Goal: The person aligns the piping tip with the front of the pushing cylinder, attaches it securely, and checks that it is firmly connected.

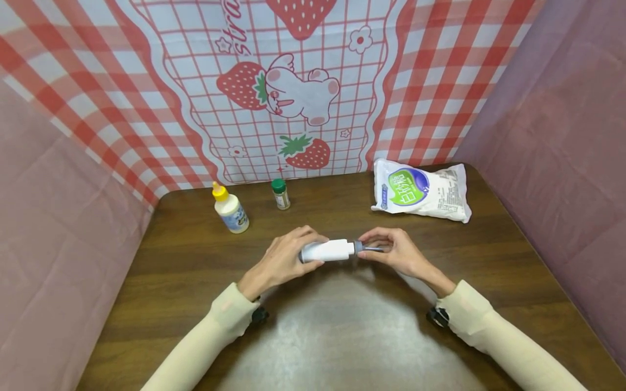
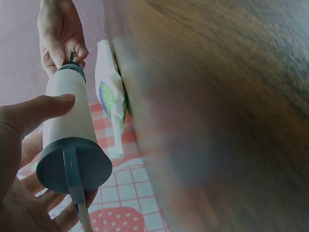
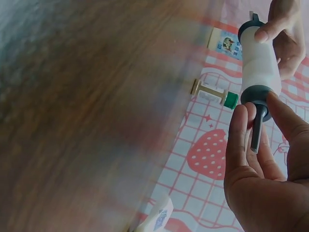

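One white cylinder [image 1: 332, 250], gripped from both sides

One yellow-capped bottle [image 1: 233, 214] and one green-capped jar [image 1: 281, 194] stood upright, apart, on the worktop [image 1: 166, 282]. The left hand [image 1: 288, 252] curled round the cylinder, clear of the worktop, apparently to steady it; the right hand [image 1: 398, 252] pinched its grey collar [image 1: 358, 247], probably for control. One printed bag [image 1: 421, 190] lay farther right.

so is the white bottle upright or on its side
On its side: in the head view the white bottle lies lengthwise between the left hand, which grips its body, and the right hand, which pinches its grey end.
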The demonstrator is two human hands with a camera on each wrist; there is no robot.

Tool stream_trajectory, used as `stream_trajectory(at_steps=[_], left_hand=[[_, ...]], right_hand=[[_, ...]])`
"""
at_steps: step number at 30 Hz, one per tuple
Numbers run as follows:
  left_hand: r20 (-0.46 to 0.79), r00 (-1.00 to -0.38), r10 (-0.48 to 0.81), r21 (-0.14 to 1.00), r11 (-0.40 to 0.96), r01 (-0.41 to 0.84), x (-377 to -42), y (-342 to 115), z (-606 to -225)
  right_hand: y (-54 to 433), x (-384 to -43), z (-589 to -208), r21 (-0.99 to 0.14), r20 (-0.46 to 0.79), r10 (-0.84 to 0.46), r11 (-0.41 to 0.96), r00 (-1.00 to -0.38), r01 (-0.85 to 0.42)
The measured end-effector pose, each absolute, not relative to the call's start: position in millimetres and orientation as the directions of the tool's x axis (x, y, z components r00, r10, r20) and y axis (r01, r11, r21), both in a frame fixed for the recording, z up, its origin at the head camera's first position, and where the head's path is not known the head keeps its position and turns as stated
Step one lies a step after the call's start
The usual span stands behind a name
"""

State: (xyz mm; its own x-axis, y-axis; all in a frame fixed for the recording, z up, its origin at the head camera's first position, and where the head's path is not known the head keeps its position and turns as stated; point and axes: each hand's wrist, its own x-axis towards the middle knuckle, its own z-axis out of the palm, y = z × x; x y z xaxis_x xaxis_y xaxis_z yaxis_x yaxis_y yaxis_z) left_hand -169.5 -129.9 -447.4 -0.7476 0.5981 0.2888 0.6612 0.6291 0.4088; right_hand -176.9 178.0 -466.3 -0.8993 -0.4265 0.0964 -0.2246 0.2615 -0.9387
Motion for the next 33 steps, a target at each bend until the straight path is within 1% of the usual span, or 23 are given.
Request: stream_trajectory(at_steps=[14,33], left_hand=[[0.291,-0.730,0.618,0.405,0.612,0.679,-166.0,-126.4,-444.3],[0.238,-0.720,0.652,0.421,0.598,0.682,-166.1,-124.6,-441.5]], right_hand=[[174.7,-171.7,-460.8,-0.941,0.114,-0.455,0.236,-0.883,-0.243],[178.9,-170.8,-459.9,-0.935,0.144,-0.473,0.222,-0.869,-0.276]])
